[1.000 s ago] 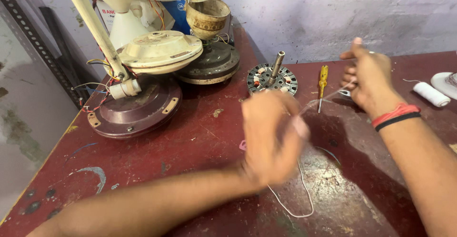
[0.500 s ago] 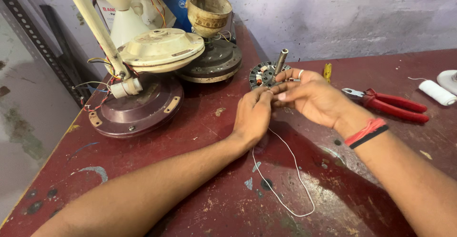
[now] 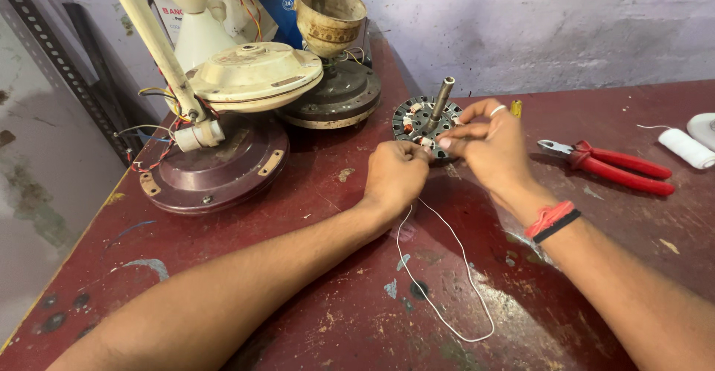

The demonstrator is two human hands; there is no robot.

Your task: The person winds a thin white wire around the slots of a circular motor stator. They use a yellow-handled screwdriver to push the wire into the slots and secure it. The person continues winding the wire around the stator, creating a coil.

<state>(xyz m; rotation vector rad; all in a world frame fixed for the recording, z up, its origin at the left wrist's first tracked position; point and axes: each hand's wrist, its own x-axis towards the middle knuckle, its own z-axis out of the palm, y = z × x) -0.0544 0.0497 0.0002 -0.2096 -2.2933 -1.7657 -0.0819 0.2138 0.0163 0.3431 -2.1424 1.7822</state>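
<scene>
White thread (image 3: 447,296) loops across bare maroon surface (image 3: 313,296) up to the left hand (image 3: 396,173), which pinches it beside the fan stator (image 3: 421,121) near the far edge. The right hand (image 3: 488,144) pinches at the stator's front rim. Red pliers (image 3: 614,166) lie rightward, well apart; fan housings (image 3: 216,162) crowd the far-left corner.

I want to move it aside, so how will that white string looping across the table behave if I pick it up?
The white string is probably floppy: it lies in a slack loop on the table. It looks thin, so likely very light. One end runs up to the left hand near the round motor core, so lifting it may tug there.
</scene>
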